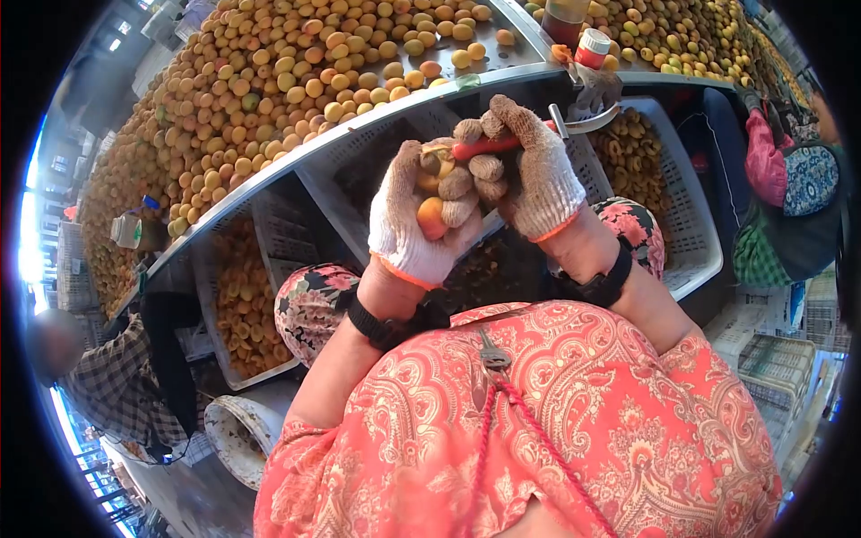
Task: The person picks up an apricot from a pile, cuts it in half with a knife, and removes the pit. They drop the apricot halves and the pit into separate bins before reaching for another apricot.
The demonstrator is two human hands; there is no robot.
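Observation:
My left hand [414,211], in a white and brown knit glove, is closed around several apricots. A whole orange apricot [431,218] shows low in the palm, and a wet, opened-looking apricot [438,161] sits near the thumb. My right hand [531,175], gloved the same way, grips a red-handled tool [487,146] whose handle end points at the fruit. Its fingertips meet the left hand's fruit. Just past the right knuckles a curved metal piece [592,124] juts out; its link to the red handle is partly hidden.
Beyond my hands a metal table [336,121] bears a heap of apricots [260,81]. A red jar with a white lid [593,47] stands at its edge. Crates of halved apricots [242,305] [628,152] flank my knees. A white bucket [240,429] is lower left; people sit on both sides.

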